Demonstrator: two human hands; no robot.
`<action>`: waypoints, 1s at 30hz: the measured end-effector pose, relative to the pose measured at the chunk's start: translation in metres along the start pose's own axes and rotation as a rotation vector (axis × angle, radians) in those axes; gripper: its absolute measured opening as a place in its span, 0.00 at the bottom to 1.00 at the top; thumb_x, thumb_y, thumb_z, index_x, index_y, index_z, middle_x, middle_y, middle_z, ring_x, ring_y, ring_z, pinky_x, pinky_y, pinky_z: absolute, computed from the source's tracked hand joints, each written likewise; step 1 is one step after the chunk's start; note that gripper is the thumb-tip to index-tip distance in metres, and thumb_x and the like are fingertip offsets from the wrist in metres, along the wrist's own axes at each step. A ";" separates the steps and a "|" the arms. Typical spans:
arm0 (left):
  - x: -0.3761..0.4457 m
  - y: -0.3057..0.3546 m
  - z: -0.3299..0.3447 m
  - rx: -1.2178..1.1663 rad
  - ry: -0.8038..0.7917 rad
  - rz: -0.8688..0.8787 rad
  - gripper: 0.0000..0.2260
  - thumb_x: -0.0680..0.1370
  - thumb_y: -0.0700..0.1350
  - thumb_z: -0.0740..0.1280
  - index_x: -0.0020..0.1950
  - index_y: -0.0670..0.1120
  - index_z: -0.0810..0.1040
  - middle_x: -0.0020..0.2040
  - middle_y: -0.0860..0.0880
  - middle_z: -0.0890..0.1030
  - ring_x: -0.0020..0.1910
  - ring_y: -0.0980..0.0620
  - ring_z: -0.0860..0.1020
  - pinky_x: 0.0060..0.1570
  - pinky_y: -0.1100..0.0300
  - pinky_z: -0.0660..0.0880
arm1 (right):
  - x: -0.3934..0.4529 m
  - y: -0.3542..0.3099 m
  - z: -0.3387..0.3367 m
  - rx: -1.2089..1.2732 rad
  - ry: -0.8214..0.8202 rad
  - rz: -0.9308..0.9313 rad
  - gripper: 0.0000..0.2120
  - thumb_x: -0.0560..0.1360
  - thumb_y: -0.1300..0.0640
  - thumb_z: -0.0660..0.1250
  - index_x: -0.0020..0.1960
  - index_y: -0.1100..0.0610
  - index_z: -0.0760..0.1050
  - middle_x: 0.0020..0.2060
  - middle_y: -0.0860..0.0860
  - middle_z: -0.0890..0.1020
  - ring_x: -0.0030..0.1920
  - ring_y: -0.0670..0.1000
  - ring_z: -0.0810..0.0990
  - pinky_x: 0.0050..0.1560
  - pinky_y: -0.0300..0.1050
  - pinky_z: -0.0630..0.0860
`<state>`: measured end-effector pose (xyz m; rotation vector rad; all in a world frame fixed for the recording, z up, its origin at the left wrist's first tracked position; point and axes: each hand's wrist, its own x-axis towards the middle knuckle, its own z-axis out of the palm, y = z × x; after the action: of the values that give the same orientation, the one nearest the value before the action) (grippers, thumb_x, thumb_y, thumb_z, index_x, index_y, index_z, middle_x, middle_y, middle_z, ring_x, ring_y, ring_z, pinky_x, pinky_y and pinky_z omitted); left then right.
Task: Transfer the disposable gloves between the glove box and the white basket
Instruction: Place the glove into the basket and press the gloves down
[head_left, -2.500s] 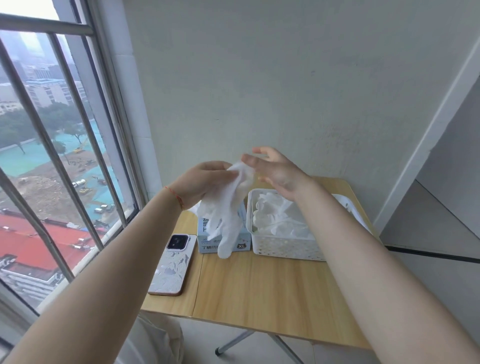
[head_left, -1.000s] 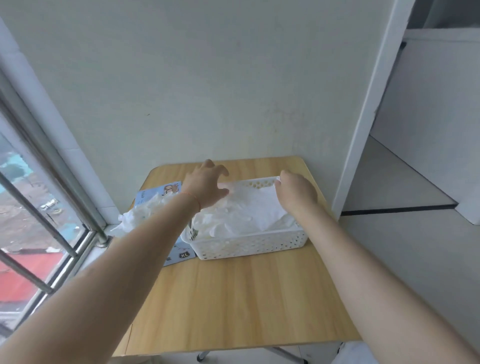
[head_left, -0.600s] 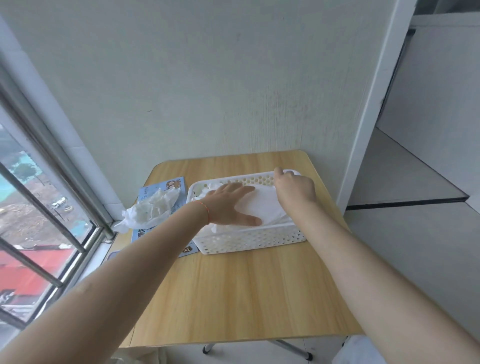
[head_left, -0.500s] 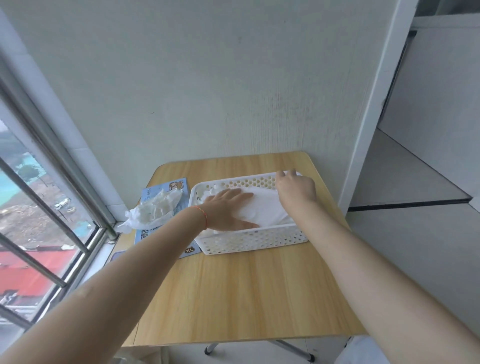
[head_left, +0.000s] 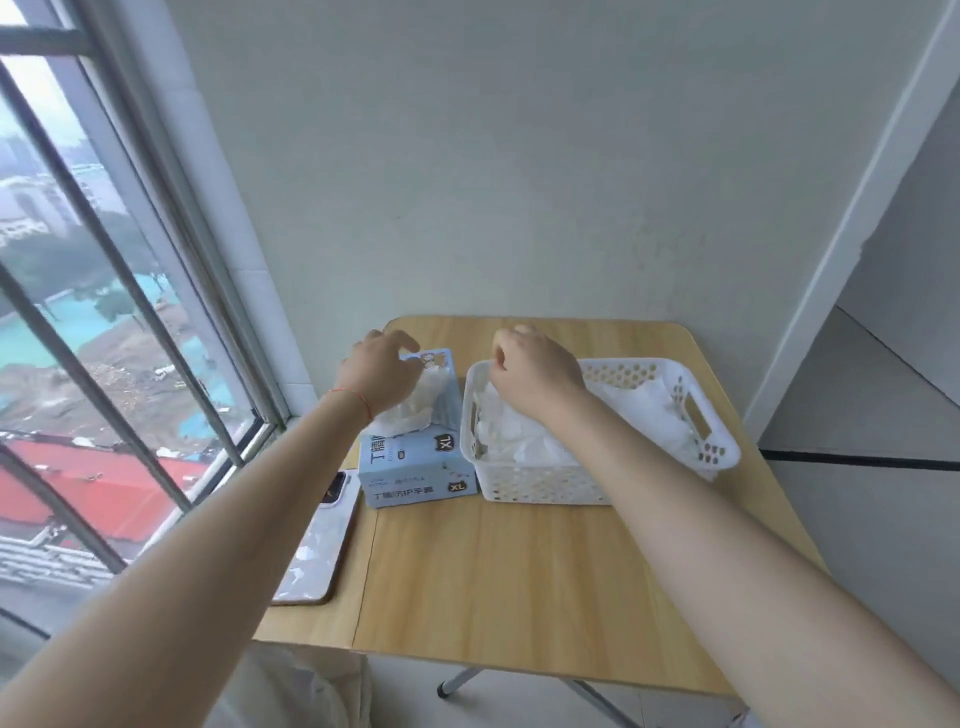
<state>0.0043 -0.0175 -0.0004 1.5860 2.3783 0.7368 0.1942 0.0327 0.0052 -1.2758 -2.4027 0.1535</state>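
A light blue glove box (head_left: 415, 470) marked XL stands at the table's back left, with a tuft of white gloves (head_left: 413, 415) sticking out of its top. My left hand (head_left: 382, 371) hovers over that tuft with fingers loosely curved, touching or just above it, gripping nothing I can see. Right beside the box sits the white perforated basket (head_left: 545, 486), holding several white gloves (head_left: 519, 441). My right hand (head_left: 535, 376) hangs over the basket's left half, fingers loosely curled and empty.
A phone (head_left: 319, 545) in a pale patterned case lies on the wooden table (head_left: 493, 582) left of the box, near the edge. A barred window (head_left: 130, 338) runs along the left and a wall stands close behind the table.
My left hand has left the gloves it was pressing in the basket and moved left over the glove box. My right hand has lifted off the basket's far rim. The view has swung left.
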 end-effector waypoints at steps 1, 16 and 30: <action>-0.001 -0.012 -0.006 -0.032 -0.025 -0.058 0.17 0.78 0.42 0.61 0.66 0.49 0.75 0.66 0.43 0.72 0.63 0.42 0.72 0.63 0.52 0.69 | 0.002 -0.011 0.006 0.037 -0.020 -0.025 0.07 0.77 0.59 0.56 0.48 0.57 0.73 0.47 0.52 0.76 0.47 0.56 0.76 0.42 0.48 0.73; -0.028 -0.085 -0.038 -0.250 -0.141 -0.170 0.10 0.73 0.41 0.72 0.54 0.43 0.79 0.45 0.46 0.81 0.36 0.54 0.77 0.32 0.64 0.73 | 0.027 -0.078 0.063 -0.007 -0.060 -0.120 0.10 0.79 0.49 0.62 0.49 0.51 0.80 0.52 0.50 0.75 0.57 0.53 0.72 0.53 0.48 0.65; -0.024 -0.020 -0.063 -0.673 0.037 0.038 0.11 0.75 0.45 0.71 0.45 0.36 0.81 0.39 0.45 0.81 0.36 0.52 0.76 0.42 0.58 0.76 | 0.024 -0.087 0.012 0.410 -0.042 -0.083 0.04 0.74 0.55 0.70 0.45 0.55 0.77 0.40 0.46 0.78 0.41 0.48 0.76 0.39 0.39 0.70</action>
<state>-0.0282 -0.0638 0.0414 1.3199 1.8183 1.3927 0.1112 0.0033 0.0261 -0.9905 -2.2940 0.6180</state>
